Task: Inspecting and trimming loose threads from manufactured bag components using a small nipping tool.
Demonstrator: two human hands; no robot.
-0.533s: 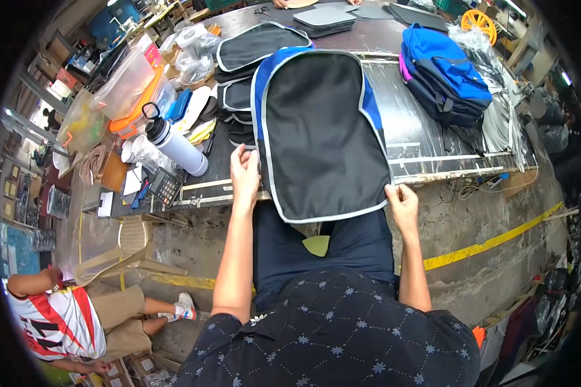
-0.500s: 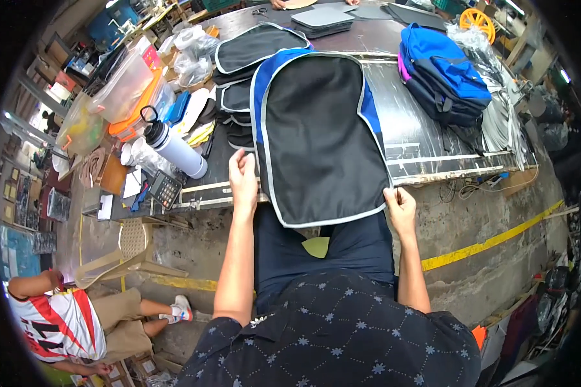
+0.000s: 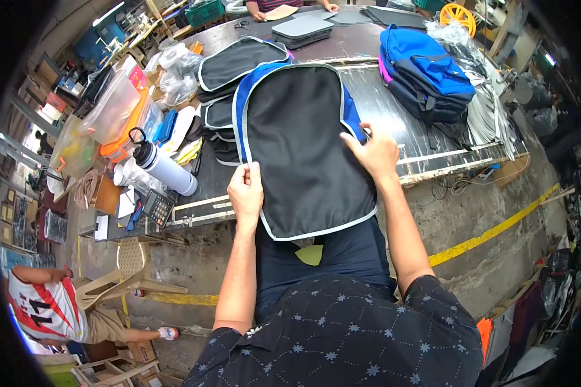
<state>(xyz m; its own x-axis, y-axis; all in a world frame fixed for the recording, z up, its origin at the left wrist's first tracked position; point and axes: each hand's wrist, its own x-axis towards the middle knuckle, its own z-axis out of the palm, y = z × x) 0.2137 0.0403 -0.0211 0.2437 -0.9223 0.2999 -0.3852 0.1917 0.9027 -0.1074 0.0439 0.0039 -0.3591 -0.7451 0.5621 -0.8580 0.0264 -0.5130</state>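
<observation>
Where the left hand (image 3: 246, 193) takes hold, on the left margin of a black fabric panel (image 3: 300, 155), the piece lies to the right of that grip and extends beyond it, away from the body. Its long axis runs from above the person's dark trousers (image 3: 277, 264) out over the bench (image 3: 361, 84), the far end leaning slightly left. The left grip is closed, thumb against fingers, pinching the edge near the lower left corner. The right hand (image 3: 376, 155) lies farther out, about midway along the opposite side, beside a blue strip (image 3: 350, 111); its grip is released, thumb and forefinger parted, the thumb directed inward across the panel. Thus the left hand is nearer the lower edge, trimmed with grey binding (image 3: 323, 233), and the right is nearer the blue strip. The panel's width separates the two hands. Beyond the panel to the left lie similar dark pieces (image 3: 239, 66); well apart to the right, a blue backpack (image 3: 432, 80) rests on the bench. Whether the panel's underside touches the bench edge cannot be told.
</observation>
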